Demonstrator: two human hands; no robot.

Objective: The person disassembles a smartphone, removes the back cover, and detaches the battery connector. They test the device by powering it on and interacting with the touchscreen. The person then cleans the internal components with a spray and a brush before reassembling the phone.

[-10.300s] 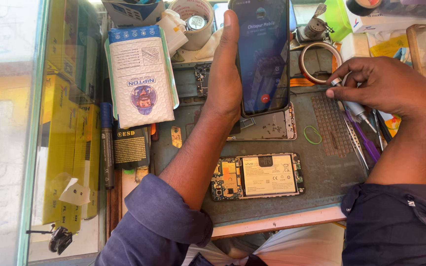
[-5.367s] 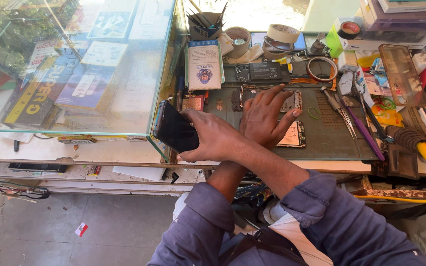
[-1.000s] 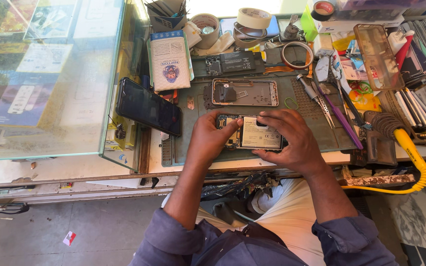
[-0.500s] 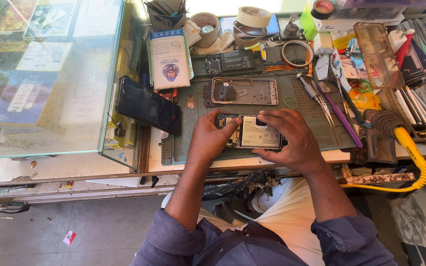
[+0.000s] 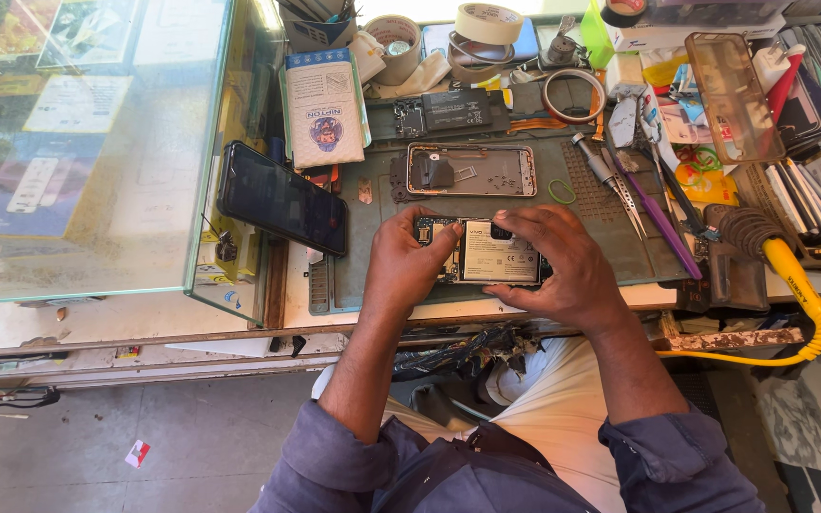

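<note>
**Both hands steady an opened phone on the mat**

We see the opened phone (image 5: 483, 255), battery side up, lying flat on the grey work mat (image 5: 610, 237) at the front of the bench (image 5: 296, 290). The left hand (image 5: 409, 261) clasps its left end, seemingly to stop it sliding. The right hand (image 5: 563, 266) curls over its right side, fingertips pressing its top edge. The empty phone frame (image 5: 472, 171) lies just behind, and the dark screen panel (image 5: 282, 198) rests to the left, half on the glass case (image 5: 97, 142), apparently kept out of the way.
</note>
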